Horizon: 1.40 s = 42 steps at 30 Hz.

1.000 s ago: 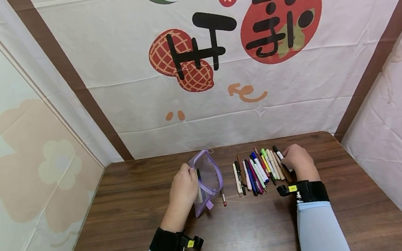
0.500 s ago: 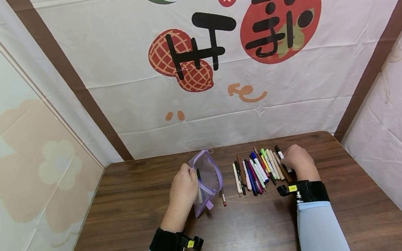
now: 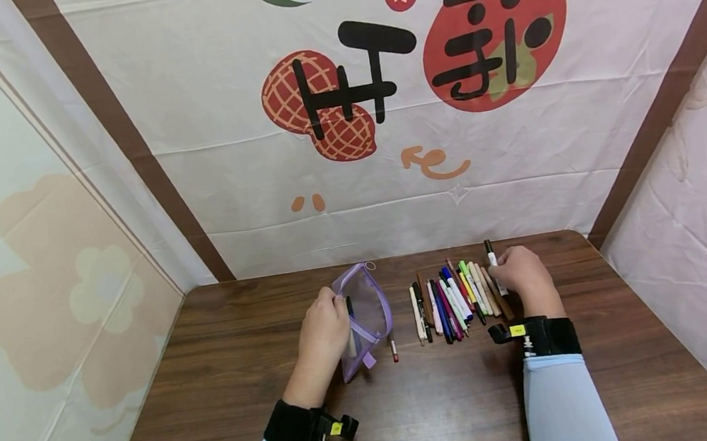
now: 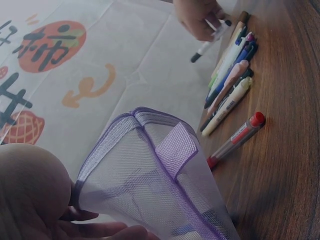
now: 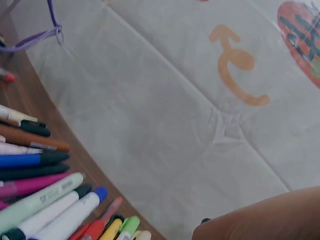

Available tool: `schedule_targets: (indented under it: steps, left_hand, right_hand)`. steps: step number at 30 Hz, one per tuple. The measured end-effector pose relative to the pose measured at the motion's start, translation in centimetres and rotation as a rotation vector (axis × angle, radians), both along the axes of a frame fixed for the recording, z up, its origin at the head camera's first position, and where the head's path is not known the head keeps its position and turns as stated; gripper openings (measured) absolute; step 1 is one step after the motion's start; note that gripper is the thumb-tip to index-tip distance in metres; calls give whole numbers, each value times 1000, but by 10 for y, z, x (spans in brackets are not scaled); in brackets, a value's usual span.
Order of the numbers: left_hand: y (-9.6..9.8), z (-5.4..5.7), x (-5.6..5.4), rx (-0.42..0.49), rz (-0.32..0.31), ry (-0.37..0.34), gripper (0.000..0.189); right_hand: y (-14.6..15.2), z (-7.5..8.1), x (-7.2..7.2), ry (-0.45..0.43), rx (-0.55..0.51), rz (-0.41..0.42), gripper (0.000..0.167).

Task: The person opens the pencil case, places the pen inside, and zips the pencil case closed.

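Note:
My left hand (image 3: 322, 330) grips the side of a purple mesh pencil pouch (image 3: 371, 307), whose mouth gapes to the right. A few pens show through its mesh. With its fingers, my right hand (image 3: 525, 278) pinches a white marker (image 3: 492, 258) with black ends, at the right end of a row of pens (image 3: 457, 303). In the left wrist view this marker (image 4: 212, 41) is tilted and stands apart from the other pens. Only part of the right hand (image 5: 260, 217) shows in its own wrist view, where the marker is mostly hidden.
Between the pouch and the row lies a red-capped pen (image 4: 239, 139), partly behind the pouch. The row mixes green, blue, magenta, yellow and brown pens side by side. A printed white cloth (image 3: 391, 210) hangs right behind the wooden table (image 3: 436, 411).
My right hand has lifted the white marker slightly and shifted it toward the back of the table, away from the row's end. The left hand and pouch have stayed put.

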<state>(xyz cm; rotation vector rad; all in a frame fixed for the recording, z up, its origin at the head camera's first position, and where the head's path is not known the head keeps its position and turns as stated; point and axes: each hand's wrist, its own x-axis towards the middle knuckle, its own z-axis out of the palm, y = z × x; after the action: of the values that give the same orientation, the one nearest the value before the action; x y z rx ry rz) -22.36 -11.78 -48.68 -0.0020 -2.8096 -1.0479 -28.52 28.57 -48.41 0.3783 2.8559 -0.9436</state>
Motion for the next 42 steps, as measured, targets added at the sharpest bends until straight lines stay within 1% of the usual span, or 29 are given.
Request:
schedule_targets:
  steps: [5,9,17,20,23,26,31,33,38,42]
  left_hand:
    - [0,1,1,3,-5,-1,28]
    - [0,1,2,5,-7,-9,28]
    - [0,2,2,14,-7,-21,29]
    - [1,2,1,11,-6,-16,28]
    - [1,2,1,11,-2,-8,28]
    - [2,2,1,10,3,-5,28]
    - [3,3,3,7,4,2,28]
    - [3,3,3,6,3,8,28]
    - [3,3,3,10,3,10,28]
    - [3,3,4,13,5,14,27]
  right_hand:
    - [-10,6,-1,52,-43,-6,37]
    - [-20,7,-2,94,-74,-8,40]
    - [-32,14,-5,171,-185,33,37]
    - [-36,18,-3,201,-225,30,37]
    - [-43,22,-1,227,-292,34,36]
    - [-50,26,0,240,-335,63,34]
    - [-64,30,1,255,-356,121,30]
    - [-71,31,1,262,-380,128,27]
    - [-90,34,3,285,-460,139,26]
    - [-108,35,5,295,-540,153,26]
